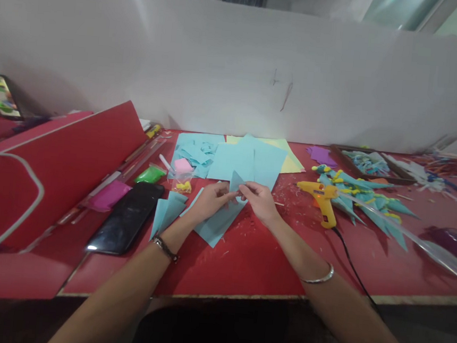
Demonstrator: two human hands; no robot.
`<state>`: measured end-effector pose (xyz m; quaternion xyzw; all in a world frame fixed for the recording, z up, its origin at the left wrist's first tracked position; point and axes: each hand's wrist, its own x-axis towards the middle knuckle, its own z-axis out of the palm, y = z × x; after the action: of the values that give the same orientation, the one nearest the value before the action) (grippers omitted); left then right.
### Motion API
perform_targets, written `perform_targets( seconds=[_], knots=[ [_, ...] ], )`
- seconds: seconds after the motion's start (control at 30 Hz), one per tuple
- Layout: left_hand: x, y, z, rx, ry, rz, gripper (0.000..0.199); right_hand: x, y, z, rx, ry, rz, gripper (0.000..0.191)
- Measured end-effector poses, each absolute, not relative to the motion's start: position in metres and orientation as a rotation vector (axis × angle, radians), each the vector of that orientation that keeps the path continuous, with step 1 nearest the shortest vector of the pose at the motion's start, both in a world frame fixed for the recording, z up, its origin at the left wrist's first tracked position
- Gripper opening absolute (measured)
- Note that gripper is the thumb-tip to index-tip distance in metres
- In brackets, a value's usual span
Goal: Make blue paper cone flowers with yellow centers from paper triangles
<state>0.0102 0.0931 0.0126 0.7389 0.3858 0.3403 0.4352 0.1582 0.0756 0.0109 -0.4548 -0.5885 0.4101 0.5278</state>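
A small folded piece of light blue paper point(236, 182) is pinched between both hands above the table. My left hand point(213, 199) is closed on its lower left side, thumb and fingertips together. On the other side, my right hand point(261, 200) grips the paper's right edge. Beneath them lies a flat blue sheet point(218, 225). Folded blue pieces point(169, 211) rest beside my left wrist. Larger blue sheets point(231, 161) are spread behind the hands, over a pale yellow sheet point(292, 158).
To the right stand a yellow glue gun point(324, 198) with a cord and several blue paper cones point(366, 197) with yellow tips. A tray point(402, 176) holds scraps. Leftward are a black phone point(128, 219), a green packet point(150, 174), a pink packet point(108, 195) and a red board point(60, 173).
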Motion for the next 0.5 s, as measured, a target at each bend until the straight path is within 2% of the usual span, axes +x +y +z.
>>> perform_targets(
  seconds=[0.27,0.5],
  knots=[
    [0.009,0.092,0.022,1.861,1.141,1.131,0.014,0.159,0.071,0.013,-1.091,-1.609,0.663,0.021],
    [0.007,0.088,0.029,1.817,1.113,1.125,0.023,0.159,0.068,0.015,-1.084,-1.723,0.587,0.019]
  ],
)
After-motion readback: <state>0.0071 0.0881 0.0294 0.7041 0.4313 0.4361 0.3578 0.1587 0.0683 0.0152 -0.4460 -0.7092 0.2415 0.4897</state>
